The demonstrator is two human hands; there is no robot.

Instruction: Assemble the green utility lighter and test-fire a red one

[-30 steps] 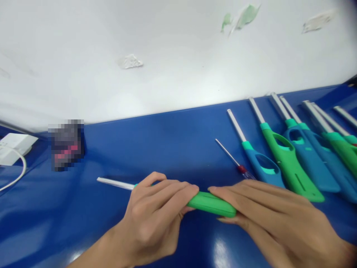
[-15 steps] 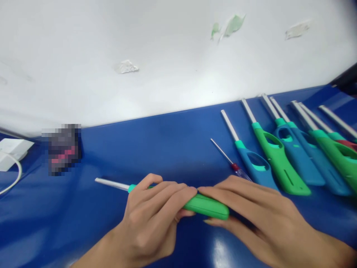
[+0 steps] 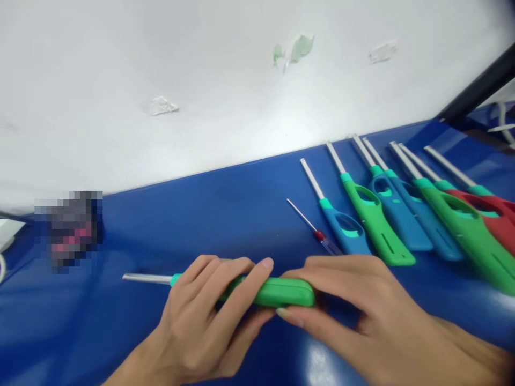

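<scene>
A green long-necked gas lighter [image 3: 286, 293] lies sideways in front of me, its metal tube pointing left. My left hand [image 3: 213, 316] is closed around the trigger part, hiding most of it, with the index finger raised a little over the body. At the butt end, my right hand [image 3: 354, 311] pinches the green handle between thumb and fingers. A screwdriver [image 3: 319, 235] with a red and clear handle lies just beyond my right hand, its handle end partly hidden. Beside it is a blue lighter [image 3: 344, 225], its lower end behind the hand.
Several more lighters, green [image 3: 376, 225], blue [image 3: 406, 214] and red [image 3: 485, 206], lie in a row at the right of the blue table [image 3: 193, 214]. A blurred-out dark object [image 3: 74, 228] stands at the left. A white wall [image 3: 225, 69] with torn tape rises behind.
The view has shifted to the right. The green lighter has turned closer to level, and my right hand now grips its butt end from both sides.
</scene>
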